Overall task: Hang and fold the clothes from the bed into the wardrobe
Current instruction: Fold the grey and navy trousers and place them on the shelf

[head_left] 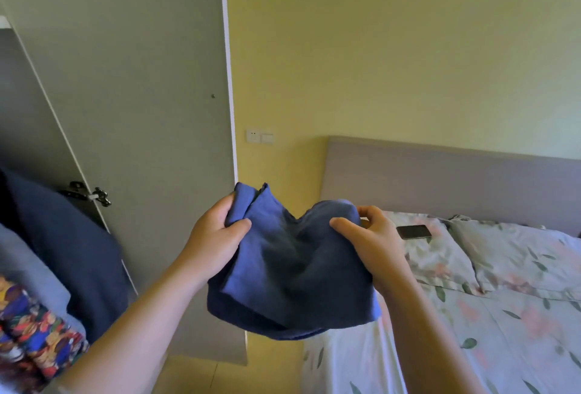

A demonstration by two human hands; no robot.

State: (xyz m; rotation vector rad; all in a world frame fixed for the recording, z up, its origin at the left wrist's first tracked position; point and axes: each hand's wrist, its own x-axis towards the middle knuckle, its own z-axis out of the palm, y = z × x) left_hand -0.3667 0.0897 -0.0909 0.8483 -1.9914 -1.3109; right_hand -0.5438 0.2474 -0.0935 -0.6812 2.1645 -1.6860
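Two hands hold a folded blue cloth [292, 271] in the air between the open wardrobe door [141, 129] and the bed [471, 330]. Left hand [213, 236] and right hand [374, 243] each have thumb and fingers clamped on a top corner.

No readable text, label, brand, number or sign was found. Phone [413, 232] screen was dark. Wall switch plates [259, 136] were plain. Patterned fabric [34, 330] at left edge was too blurred to make out any lettering.
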